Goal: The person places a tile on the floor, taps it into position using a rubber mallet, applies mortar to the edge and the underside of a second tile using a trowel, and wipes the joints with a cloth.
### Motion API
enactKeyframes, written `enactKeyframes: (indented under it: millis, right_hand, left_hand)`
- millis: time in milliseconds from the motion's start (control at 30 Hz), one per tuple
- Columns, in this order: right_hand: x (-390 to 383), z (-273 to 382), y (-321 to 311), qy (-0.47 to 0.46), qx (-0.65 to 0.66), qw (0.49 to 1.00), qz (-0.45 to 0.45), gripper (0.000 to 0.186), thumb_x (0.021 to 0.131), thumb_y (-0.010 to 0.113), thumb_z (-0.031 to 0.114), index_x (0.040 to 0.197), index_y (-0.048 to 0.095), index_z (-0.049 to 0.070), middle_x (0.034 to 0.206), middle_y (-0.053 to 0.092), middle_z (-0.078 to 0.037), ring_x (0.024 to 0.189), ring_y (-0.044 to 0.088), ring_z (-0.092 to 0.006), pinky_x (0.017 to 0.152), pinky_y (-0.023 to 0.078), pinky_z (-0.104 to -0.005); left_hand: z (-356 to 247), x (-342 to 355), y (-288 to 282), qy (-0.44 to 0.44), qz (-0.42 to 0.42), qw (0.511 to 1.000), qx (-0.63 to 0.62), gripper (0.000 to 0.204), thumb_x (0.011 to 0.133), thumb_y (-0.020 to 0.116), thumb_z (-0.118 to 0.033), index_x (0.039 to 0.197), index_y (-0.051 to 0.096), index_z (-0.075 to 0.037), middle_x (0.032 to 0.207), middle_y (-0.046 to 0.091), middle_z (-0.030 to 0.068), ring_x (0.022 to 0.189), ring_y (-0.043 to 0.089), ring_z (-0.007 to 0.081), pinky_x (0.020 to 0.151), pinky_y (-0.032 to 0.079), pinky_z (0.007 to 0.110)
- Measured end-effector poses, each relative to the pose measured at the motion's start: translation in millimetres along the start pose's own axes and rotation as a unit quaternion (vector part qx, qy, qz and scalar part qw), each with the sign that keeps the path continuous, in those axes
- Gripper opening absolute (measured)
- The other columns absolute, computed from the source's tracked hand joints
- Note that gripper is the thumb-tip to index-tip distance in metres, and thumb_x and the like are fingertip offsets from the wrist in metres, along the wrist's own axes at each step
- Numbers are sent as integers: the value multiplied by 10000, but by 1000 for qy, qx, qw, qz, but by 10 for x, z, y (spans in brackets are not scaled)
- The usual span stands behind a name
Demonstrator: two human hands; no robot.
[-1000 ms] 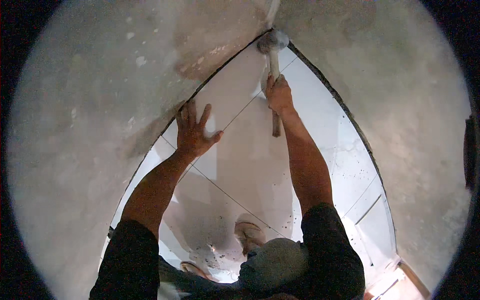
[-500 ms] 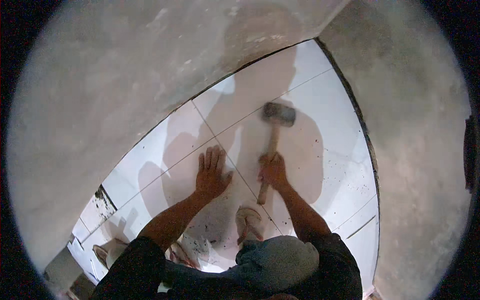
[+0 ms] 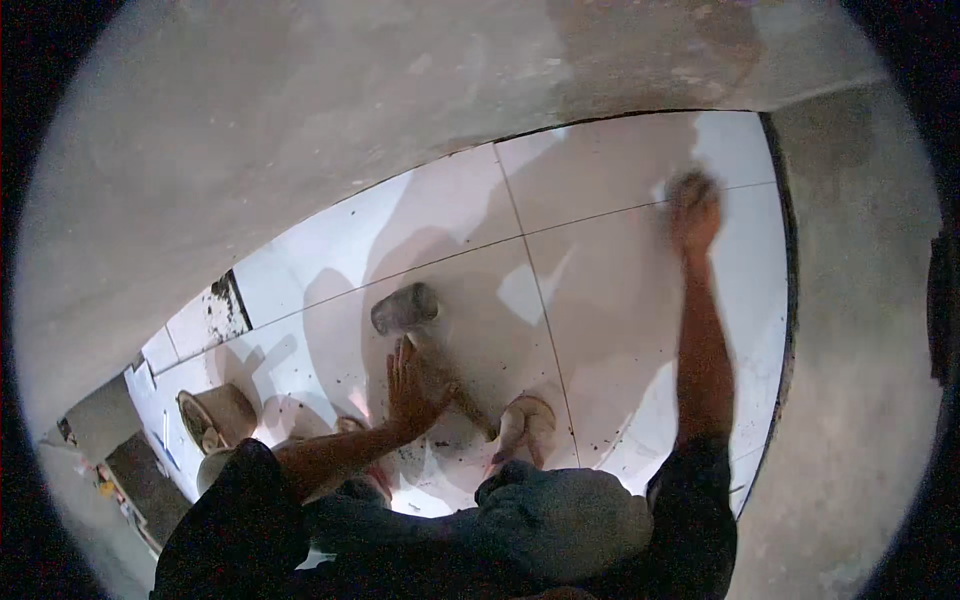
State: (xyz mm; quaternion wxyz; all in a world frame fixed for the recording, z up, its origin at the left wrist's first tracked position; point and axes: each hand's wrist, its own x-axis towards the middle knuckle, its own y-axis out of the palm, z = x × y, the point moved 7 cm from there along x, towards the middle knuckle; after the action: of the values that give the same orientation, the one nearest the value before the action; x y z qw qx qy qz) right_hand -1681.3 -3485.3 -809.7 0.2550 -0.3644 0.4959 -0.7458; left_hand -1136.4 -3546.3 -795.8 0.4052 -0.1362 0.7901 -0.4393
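Observation:
A rubber mallet (image 3: 405,308) with a dark cylindrical head and a wooden handle lies on the pale tiled floor (image 3: 600,280). Beside its handle is my left hand (image 3: 415,392), fingers stretched out and partly covering the handle; whether it touches the handle I cannot tell. Far to the right, near the corner, my right hand (image 3: 694,212) reaches over the tiles by a joint line. Motion smears its fingers, and a dark blur at their tips hides whether anything is in them.
A bucket (image 3: 220,415) stands at the left, near a dark gap (image 3: 240,300) in the tiling. Bare grey walls rise at the far side (image 3: 300,130) and the right (image 3: 860,300). Dark crumbs dot the floor around my feet (image 3: 520,425).
The mallet has left my right hand and now lies by my left hand. My right arm has stretched far to the right. The view has shifted, bringing the bucket into clearer sight.

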Motion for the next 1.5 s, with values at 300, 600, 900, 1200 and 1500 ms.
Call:
enactKeyframes:
  millis: [300,600,900,1200,1500]
  right_hand:
    - [419,1282,360,-11,-41,999,-1,742,870,463,525,1386,296,18,1459,239,-201,1355,195,-374,1038,138,-625]
    - [-1116,3358,221,-347,207,882,245,704,847,525,474,1362,344,30,1453,239,-204,1369,184,-313,1103,91,-532]
    - [-811,2570,239,-147,-35,981,124,616,884,459,332,1357,299,-28,1430,245,-248,1335,207,-405,1064,109,-598]
    - [-638,2444,177,-107,95,990,15,520,891,499,286,1314,395,1,1377,322,-264,1309,255,-403,1068,154,-556]
    - [-484,3379,434,-240,283,921,121,368,878,555,279,1140,541,22,1187,519,-226,1147,455,-374,994,329,-460]
  left_hand:
    - [-33,-132,182,-198,-170,959,-107,801,848,542,-364,1417,116,4,1479,94,246,1378,51,396,1064,39,597]
    - [225,-943,-35,-224,74,969,79,686,894,438,-338,1348,199,117,1452,93,274,1355,68,414,1056,76,590]
    - [-52,-1392,665,-79,306,947,-66,529,877,464,-270,1241,319,85,1287,257,256,1195,238,398,955,209,548]
    - [-29,-1561,877,8,437,892,-118,377,860,491,-201,1135,439,52,1121,420,238,1035,408,383,855,341,505]
    - [-373,-1257,670,177,474,862,-30,244,844,517,-132,1029,559,20,955,584,219,874,578,368,754,473,462]
